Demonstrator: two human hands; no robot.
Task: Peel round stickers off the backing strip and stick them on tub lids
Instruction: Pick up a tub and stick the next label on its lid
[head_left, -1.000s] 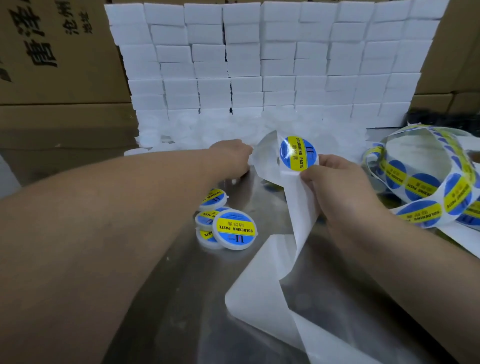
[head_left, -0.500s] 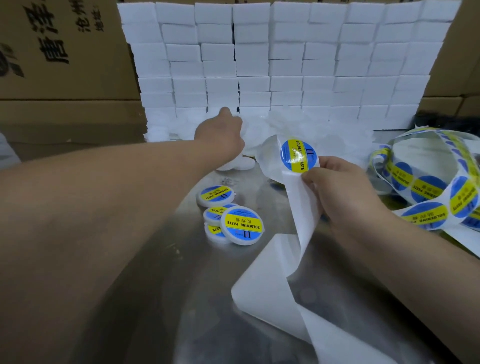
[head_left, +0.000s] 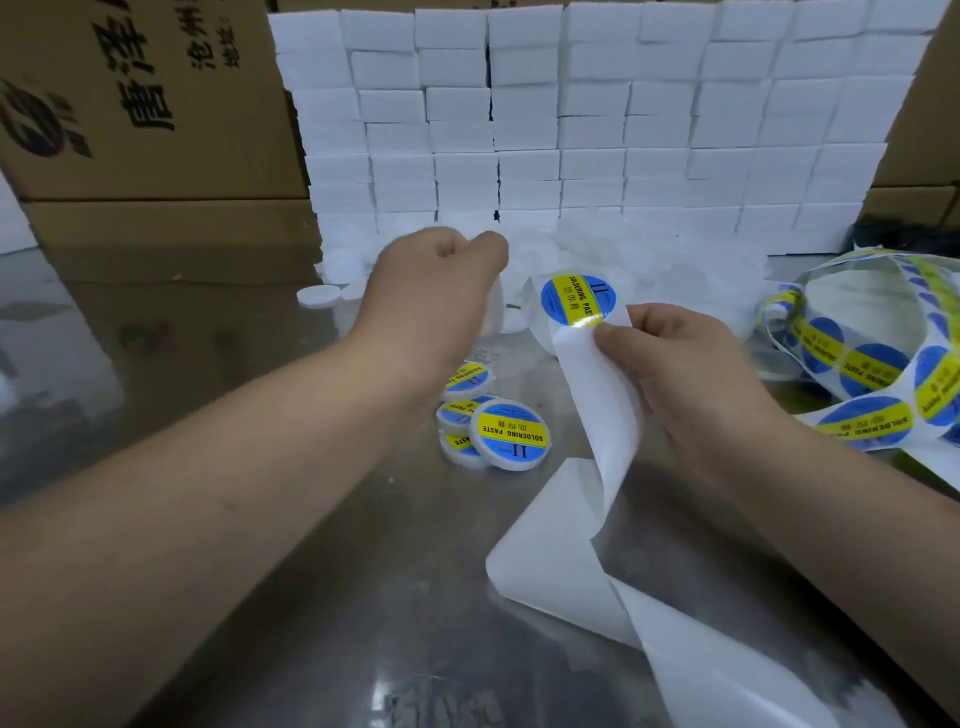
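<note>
Pinching the glossy white strip (head_left: 597, 415) between thumb and curled fingers, our right hand (head_left: 691, 374) holds it up over the middle of the table (head_left: 311, 597), a shiny, scuffed metal sheet. At the fold just above the thumb, one round sticker (head_left: 578, 301), blue with a yellow band and black print, stands half free of the paper. Below the hand the bare strip hangs, curls once on the metal and trails towards the near edge.

Our left hand (head_left: 436, 291) hovers further out, its fingers curled into a loose fist. A white rounded edge shows just beneath it, and we cannot tell whether the hand grips that or only covers it.

Between our forearms lie four flat, round labelled tubs (head_left: 509, 435), overlapping, the nearest one tilted on the rest. Along the far edge we see a blurred heap of plain tubs (head_left: 587, 244) in smooth white plastic. Behind it rises a wall of matte white boxes (head_left: 519, 104), stacked in even rows, with brown cartons (head_left: 156, 104) on either side. By the right edge a loose coil (head_left: 872, 374) of unpeeled stickers loops on the table
</note>
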